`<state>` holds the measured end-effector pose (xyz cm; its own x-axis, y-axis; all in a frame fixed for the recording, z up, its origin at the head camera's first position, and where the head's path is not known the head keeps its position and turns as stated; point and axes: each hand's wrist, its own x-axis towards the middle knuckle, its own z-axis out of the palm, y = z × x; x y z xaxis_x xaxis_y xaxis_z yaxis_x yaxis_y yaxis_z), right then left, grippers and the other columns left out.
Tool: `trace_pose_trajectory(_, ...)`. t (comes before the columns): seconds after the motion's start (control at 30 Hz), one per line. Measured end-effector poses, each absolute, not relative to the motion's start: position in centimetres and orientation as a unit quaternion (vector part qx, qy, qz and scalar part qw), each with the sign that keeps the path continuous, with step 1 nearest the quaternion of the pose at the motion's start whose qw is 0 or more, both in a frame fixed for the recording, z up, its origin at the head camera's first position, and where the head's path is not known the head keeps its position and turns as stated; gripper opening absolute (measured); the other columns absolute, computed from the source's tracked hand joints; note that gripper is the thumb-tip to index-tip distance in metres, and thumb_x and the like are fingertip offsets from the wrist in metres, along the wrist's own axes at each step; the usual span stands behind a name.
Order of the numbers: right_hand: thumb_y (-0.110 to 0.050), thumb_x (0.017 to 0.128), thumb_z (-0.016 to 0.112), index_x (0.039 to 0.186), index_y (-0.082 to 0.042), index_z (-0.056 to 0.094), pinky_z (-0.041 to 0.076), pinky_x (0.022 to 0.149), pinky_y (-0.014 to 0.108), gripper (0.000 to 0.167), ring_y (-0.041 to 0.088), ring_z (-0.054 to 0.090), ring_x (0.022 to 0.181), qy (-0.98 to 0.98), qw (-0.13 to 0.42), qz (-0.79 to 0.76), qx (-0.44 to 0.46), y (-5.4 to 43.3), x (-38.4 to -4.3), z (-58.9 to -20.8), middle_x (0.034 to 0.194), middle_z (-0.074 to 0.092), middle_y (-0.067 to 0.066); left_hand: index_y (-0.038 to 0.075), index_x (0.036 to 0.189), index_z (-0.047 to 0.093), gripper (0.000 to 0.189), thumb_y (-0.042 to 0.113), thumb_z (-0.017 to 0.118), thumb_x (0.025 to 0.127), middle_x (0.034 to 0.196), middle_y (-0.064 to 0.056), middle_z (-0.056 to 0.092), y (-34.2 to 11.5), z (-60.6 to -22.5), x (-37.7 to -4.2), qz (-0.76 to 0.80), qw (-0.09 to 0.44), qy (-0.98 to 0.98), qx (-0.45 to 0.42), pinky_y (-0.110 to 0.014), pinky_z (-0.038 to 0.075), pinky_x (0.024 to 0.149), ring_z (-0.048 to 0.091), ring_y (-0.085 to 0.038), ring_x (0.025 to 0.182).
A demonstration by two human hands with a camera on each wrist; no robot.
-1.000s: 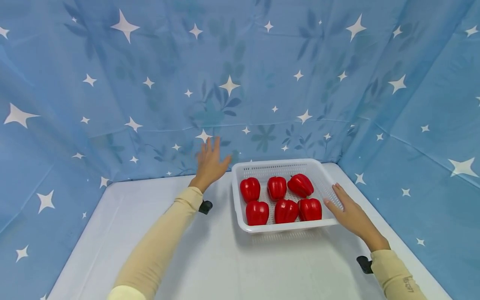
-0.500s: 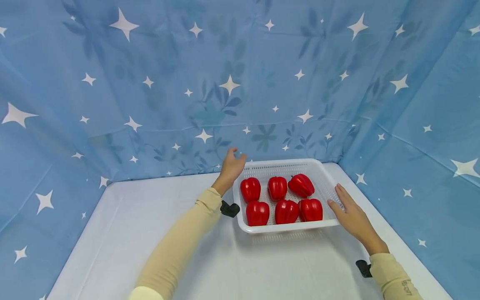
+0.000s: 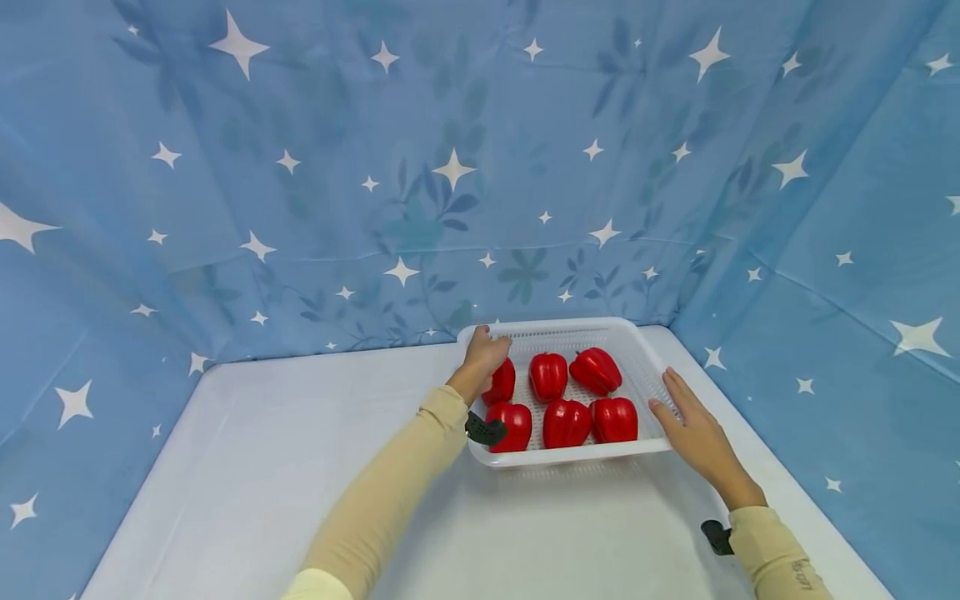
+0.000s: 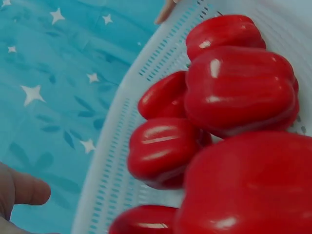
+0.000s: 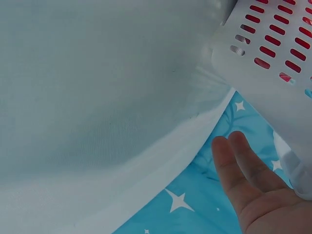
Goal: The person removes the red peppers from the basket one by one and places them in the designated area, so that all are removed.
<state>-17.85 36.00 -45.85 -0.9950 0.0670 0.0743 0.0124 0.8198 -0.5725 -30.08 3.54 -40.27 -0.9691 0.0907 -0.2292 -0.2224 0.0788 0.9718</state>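
The blue curtain [image 3: 375, 108] hangs behind the counter and along both of its sides. The counter [image 3: 300, 433] is white, with shadows around the basket [image 3: 577, 453], which stands on its right part, near the far edge. The basket is white, with slotted walls. Two beige sleeves [image 3: 397, 492] reach in from below, the left one showing more of its length. The right hand [image 3: 699, 433] is at the basket's right wall, its fingers straight; the right wrist view shows two of them just outside the basket. The left hand [image 3: 482, 360] is over the left rim near the far corner, thumb and nearest finger apart; its other fingers are hard to make out. Six red peppers [image 3: 567, 423] lie in the basket in two rows of three. The left hand partly covers the far left pepper [image 3: 504, 382]; I cannot tell whether they touch. The far right pepper [image 3: 596, 372] lies aslant. A black fitting [image 3: 486, 430] at the left wrist overlaps the near left pepper [image 3: 513, 440] in the head view. White stars [image 3: 453, 170] dot the curtain.
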Motion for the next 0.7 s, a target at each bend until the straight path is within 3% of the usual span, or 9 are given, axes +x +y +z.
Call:
trace_pose_trajectory(0.13, -0.046, 0.113, 0.047, 0.172, -0.008, 0.010, 0.031, 0.102, 0.085, 0.079, 0.058, 0.016, 0.155, -0.954, 0.047, 0.296, -0.024, 35.8, -17.9, -46.0, 0.176, 0.009, 0.025, 0.001, 0.168, 0.024, 0.071, 0.016, 0.055, 0.106, 0.166, -0.022, 0.035, 3.6, -41.6, -30.2, 0.669, 0.131, 0.728, -0.063, -0.053, 0.036, 0.122, 0.038, -0.038, 0.149)
trace_pose_trajectory(0.33, -0.044, 0.113, 0.046, 0.171, -0.007, 0.012, 0.030, 0.102, 0.085, 0.077, 0.057, 0.017, 0.155, -0.955, 0.054, 0.291, -0.021, 36.0, -17.9, -46.2, 0.175, 0.011, 0.025, -0.002, 0.162, 0.034, 0.067, 0.011, 0.058, 0.101, 0.146, -0.022, 0.052, 4.1, -43.3, -30.3, 0.657, 0.127, 0.739, -0.077, -0.048, 0.053, 0.103, 0.053, -0.036, 0.126)
trace_pose_trajectory(0.7, -0.041, 0.114, 0.046, 0.171, -0.007, 0.014, 0.029, 0.104, 0.085, 0.074, 0.057, 0.018, 0.155, -0.951, 0.065, 0.300, -0.023, 36.0, -18.0, -46.1, 0.175, 0.013, 0.025, -0.003, 0.155, 0.043, 0.062, 0.009, 0.067, 0.099, 0.145, -0.024, 0.053, 5.2, -44.3, -30.5, 0.630, 0.126, 0.759, -0.108, -0.055, 0.053, 0.107, 0.053, -0.040, 0.129)
